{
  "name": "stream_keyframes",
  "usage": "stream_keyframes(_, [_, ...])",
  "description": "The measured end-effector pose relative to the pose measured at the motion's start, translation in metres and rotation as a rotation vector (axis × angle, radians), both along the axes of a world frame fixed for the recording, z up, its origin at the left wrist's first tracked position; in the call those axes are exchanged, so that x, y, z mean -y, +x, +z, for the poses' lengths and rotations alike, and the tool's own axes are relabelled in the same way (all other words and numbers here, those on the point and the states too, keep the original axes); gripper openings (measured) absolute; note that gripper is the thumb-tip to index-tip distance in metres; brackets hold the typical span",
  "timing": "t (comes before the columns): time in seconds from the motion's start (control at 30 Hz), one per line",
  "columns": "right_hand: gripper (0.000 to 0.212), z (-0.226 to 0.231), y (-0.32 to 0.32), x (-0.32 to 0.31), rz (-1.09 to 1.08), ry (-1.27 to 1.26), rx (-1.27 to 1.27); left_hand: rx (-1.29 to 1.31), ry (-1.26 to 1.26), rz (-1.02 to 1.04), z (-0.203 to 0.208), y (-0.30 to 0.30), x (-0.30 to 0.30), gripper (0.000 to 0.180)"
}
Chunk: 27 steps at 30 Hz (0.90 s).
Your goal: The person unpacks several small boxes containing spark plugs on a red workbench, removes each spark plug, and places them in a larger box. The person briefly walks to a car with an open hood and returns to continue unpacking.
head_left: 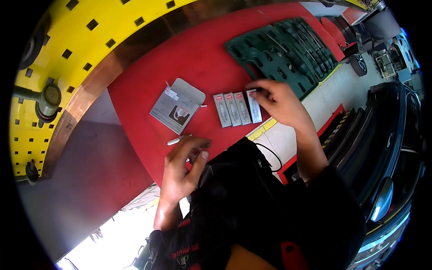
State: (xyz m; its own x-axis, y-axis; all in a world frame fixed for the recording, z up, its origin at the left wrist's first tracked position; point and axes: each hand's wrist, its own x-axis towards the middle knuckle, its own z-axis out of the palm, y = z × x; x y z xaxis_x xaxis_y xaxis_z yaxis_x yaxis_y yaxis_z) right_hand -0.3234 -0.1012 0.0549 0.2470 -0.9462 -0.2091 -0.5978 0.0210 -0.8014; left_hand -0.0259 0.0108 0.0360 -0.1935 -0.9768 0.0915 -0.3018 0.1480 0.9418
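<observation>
Four-sided slim grey cartons printed with spark plugs lie on a red bench top (pixel 153 63). Three of these spark plug boxes (pixel 232 109) sit side by side, and another spark plug box (pixel 254 108) lies a little to their right. My right hand (pixel 282 102) is at that box's far end, thumb by its upper corner and index finger stretched out above it, fingers apart. My left hand (pixel 183 165) hovers at the bench's near edge, fingers loosely curled and apart from the thumb, with nothing visible held. Just beyond it lies a small white tube (pixel 179 139).
A larger grey carton (pixel 177 107) with raised flaps lies left of the small boxes. At the far right of the bench is an open green tool case (pixel 281 51) with several tools. A yellow pegboard (pixel 85 40) borders the left. A blue car (pixel 387 157) stands at right.
</observation>
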Motion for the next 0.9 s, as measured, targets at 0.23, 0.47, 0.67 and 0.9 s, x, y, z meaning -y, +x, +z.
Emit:
stream_keyframes(0.23, [0.053,0.002,-0.003,-0.016,0.270,-0.268,-0.171,0.259,-0.140,0.008,0.021,-0.001,0.014,0.027])
stream_keyframes(0.47, [0.091,0.003,0.001,-0.006,0.575,-0.526,-0.415,1.015,-0.263,0.080,0.026,0.015,0.050,0.082])
stream_keyframes(0.67, [0.093,-0.017,0.018,0.004,0.657,-0.590,-0.535,1.051,-0.135,0.094,0.011,0.015,0.076,0.098])
stream_keyframes(0.9, [0.075,-0.038,0.026,0.003,0.596,-0.726,-0.534,0.927,-0.160,-0.085,0.003,0.037,0.088,0.094])
